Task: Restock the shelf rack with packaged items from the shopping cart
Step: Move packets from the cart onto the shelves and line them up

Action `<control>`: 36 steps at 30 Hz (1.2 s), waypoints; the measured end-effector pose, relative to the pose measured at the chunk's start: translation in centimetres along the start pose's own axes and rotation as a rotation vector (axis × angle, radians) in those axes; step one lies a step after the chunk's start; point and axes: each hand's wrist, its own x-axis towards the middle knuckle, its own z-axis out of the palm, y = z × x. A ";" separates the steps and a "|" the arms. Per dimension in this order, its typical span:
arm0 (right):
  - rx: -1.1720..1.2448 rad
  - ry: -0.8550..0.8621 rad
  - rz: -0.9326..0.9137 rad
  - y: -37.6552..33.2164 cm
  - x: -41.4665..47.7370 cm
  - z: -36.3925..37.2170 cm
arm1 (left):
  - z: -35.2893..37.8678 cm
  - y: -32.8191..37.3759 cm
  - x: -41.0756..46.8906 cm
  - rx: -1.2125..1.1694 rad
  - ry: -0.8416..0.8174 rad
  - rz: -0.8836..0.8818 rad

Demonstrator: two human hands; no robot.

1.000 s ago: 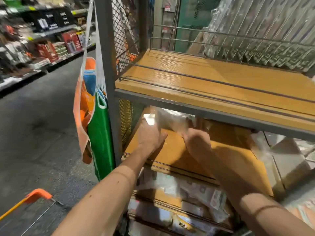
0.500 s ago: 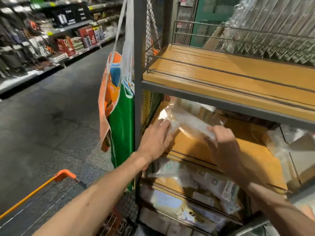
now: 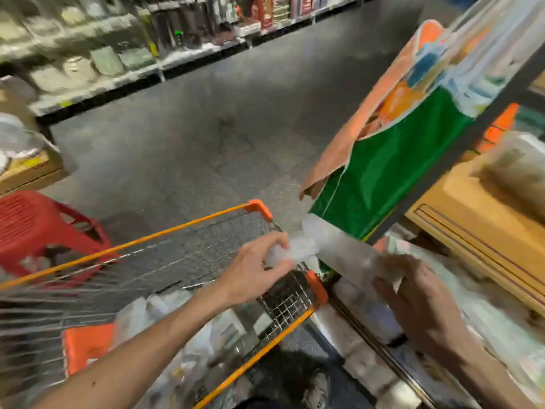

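Nearest me, the shopping cart (image 3: 206,221) with its orange rim holds a loose heap of clear-wrapped packets (image 3: 182,323). An orange flap (image 3: 85,343) lies at its near end. My left hand (image 3: 256,270) is over the cart's far right corner, thumb and fingertips pinching one end of a clear packet (image 3: 333,249). My right hand (image 3: 418,302) has the other end, fingers closed on it. The packet hangs between my hands, above the gap between cart and shelf rack (image 3: 460,149), resting on neither.

Just right of the cart, the rack's low shelf is packed with more wrapped goods (image 3: 368,323). Above it a wooden shelf (image 3: 472,219) bears a bagged bundle (image 3: 513,175). A green and orange bag (image 3: 392,160) hangs at the rack's dark post. A red stool (image 3: 38,228) stands left of the cart, and stocked store shelves (image 3: 118,57) line the far side of the aisle.

Blur smears my right hand, the rack and the cart's load, so I cannot read labels or tell what the packets contain. The rack is cut off at the right edge.
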 end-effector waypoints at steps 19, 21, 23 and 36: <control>-0.397 -0.758 -0.442 -15.5 -1.7 40.2 | -3.3 -28.0 -19.8 0.140 0.083 -0.926; -0.435 -0.821 -0.483 -16.9 -2.3 40.9 | -3.1 -29.4 -20.5 0.179 0.085 -0.962; -0.430 -0.926 -0.597 -17.3 -3.4 42.6 | -2.8 -30.6 -21.3 0.199 0.079 -1.016; -0.163 -0.976 -0.159 -16.4 -3.7 39.5 | -4.4 -30.6 -23.6 0.078 0.024 -1.111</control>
